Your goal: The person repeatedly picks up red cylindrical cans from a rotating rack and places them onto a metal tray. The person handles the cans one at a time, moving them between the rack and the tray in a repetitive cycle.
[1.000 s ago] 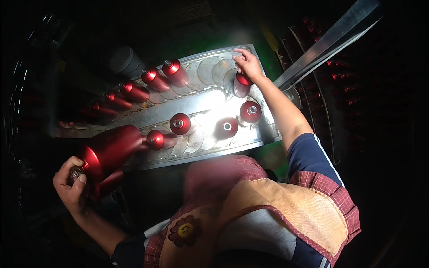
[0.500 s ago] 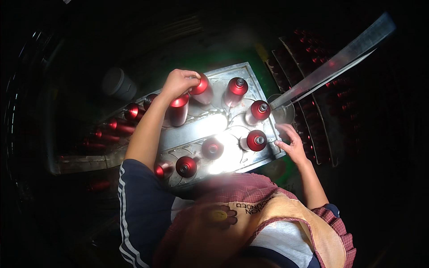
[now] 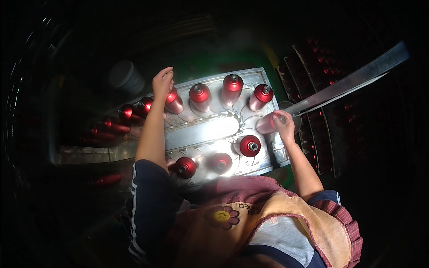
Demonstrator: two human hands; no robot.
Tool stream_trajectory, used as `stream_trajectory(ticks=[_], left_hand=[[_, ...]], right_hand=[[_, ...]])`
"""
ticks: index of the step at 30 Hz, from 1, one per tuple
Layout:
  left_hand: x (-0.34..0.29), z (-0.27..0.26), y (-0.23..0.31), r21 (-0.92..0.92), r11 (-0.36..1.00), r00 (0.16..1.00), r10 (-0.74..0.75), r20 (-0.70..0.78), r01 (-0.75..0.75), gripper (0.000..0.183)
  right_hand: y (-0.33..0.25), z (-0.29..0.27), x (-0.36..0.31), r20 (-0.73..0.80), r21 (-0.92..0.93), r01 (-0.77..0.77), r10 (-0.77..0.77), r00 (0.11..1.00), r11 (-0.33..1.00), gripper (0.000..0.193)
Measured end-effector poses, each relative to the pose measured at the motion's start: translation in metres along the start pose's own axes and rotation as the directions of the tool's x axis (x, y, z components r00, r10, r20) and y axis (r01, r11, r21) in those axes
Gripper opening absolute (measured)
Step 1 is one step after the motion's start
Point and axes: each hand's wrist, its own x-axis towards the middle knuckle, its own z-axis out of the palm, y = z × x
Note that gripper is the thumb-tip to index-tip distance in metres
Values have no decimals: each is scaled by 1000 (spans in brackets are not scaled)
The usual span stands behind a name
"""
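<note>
Red metal bottles stand in round seats on a shiny steel plate (image 3: pixel 203 131) that fills the middle of the view. The left hand (image 3: pixel 162 82) reaches to the far left of the plate, its fingers curled down over the top of one tilted red bottle (image 3: pixel 174 103); the palm covers the bottle's neck, so how firmly it is clamped is hard to say. The right hand (image 3: pixel 283 125) sits at the right edge of the plate, closed around the neck end of another bottle (image 3: pixel 267 125) that lies leaning toward the left; only its lower body shows past the fingers.

Three more bottles (image 3: pixel 232 87) stand along the far row between the hands, and three (image 3: pixel 249 145) along the near row, the middle one blurred by glare. A further line of bottles (image 3: pixel 129 112) trails off to the left into darkness, where their shapes fade. A long grey metal strip (image 3: pixel 348 85) runs from beside the right hand to the far right. A dim grey cylinder (image 3: pixel 126 76), probably a container, stands far left.
</note>
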Motion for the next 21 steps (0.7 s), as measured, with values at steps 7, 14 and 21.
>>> stream_trajectory(ticks=[7, 14, 21], left_hand=[[-74, -67, 32, 121, 950, 937, 306, -171, -288, 23], [-245, -56, 102, 419, 907, 712, -269, 649, -39, 57], [-278, 62, 74, 420, 887, 760, -135, 635, -193, 58]], right_hand=[[-24, 40, 36, 144, 73, 52, -62, 988, 996, 27], [-74, 30, 70, 239, -88, -15, 35, 970, 996, 64], [-87, -64, 15, 283, 329, -13, -85, 955, 944, 42]])
